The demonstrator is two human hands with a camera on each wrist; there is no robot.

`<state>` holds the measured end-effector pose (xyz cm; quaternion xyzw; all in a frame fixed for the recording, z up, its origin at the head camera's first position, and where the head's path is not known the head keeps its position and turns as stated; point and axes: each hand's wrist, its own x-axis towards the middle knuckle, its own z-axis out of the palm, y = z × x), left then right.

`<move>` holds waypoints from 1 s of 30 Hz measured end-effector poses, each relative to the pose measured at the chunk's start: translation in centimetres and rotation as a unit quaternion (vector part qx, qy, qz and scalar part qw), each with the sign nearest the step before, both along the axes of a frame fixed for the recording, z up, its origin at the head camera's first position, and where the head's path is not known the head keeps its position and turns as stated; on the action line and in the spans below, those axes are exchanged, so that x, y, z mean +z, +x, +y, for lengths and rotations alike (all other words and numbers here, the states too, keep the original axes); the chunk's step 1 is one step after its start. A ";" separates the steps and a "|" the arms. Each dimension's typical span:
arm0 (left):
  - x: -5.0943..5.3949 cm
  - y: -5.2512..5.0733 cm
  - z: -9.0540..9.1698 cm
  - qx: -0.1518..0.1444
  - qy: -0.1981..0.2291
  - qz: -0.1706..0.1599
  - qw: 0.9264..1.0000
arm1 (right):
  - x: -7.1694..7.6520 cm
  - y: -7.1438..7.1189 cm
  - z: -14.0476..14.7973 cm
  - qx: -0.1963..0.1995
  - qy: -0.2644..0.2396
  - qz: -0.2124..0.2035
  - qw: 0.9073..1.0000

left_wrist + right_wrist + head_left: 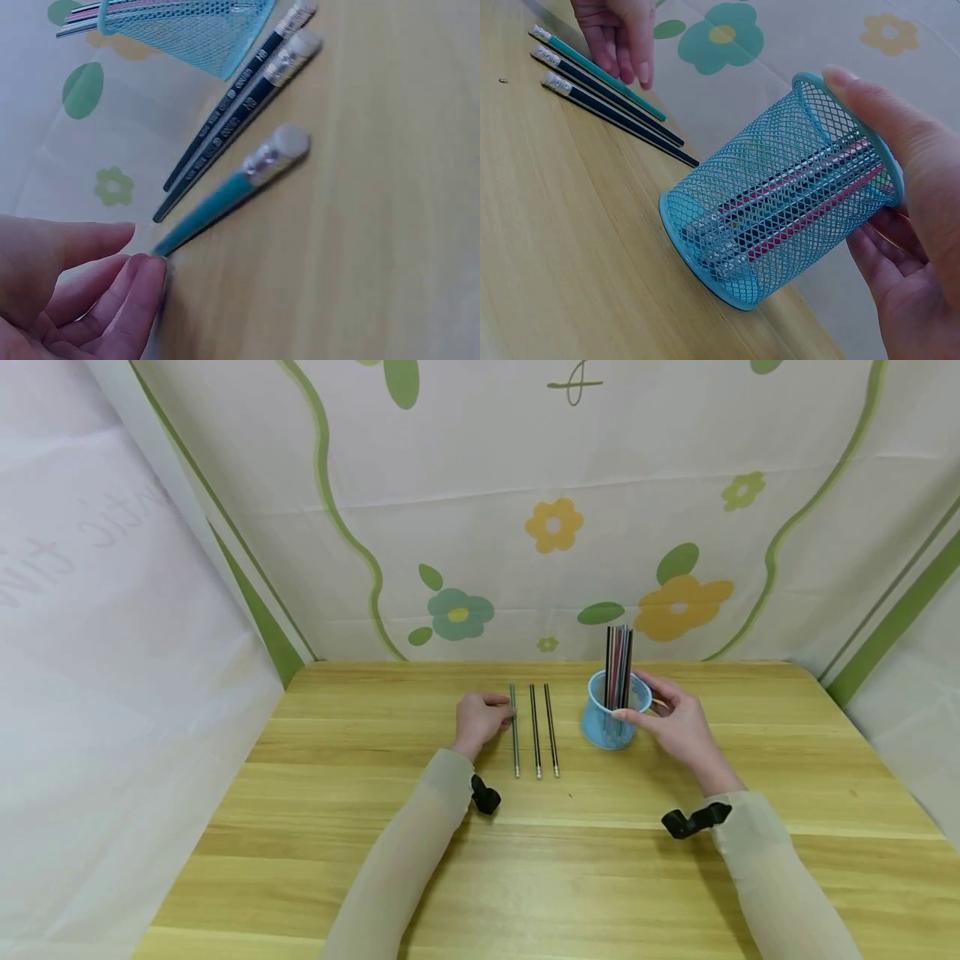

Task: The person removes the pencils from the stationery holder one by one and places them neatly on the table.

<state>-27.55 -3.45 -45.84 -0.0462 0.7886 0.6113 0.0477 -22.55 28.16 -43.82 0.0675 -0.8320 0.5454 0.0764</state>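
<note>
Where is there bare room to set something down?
Free: tabletop between the sleeves, this side of the pencil erasers; left of the left hand and right of the right hand. Crowded: green pencil, two black pencils and mesh holder, hands at either end; only a narrow strip separates the holder from the nearest black pencil.

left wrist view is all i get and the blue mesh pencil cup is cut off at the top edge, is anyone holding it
Observer: Yes, the head view shows the right hand holding the blue mesh pencil cup near its rim.
Operator: ok and the pencils standing in it, which end is down
Observer: Eraser end down: through the mesh, the right wrist view shows silvery eraser ends near the cup's base.
</note>
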 end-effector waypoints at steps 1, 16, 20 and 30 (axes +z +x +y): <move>0.2 0.0 0.0 0.003 0.008 0.001 1.000 | 0.0 0.0 0.0 -0.001 0.001 0.000 1.000; 5.6 0.1 2.1 -0.016 0.100 0.053 0.993 | -0.2 -0.1 0.0 0.004 -0.020 0.000 1.000; 6.3 -0.3 3.3 -0.038 0.094 0.063 0.993 | -0.1 -0.1 -0.1 0.007 -0.024 0.003 1.000; 7.5 -0.5 6.2 -0.071 0.083 0.088 0.990 | 0.1 0.1 -0.2 0.004 -0.026 0.000 1.000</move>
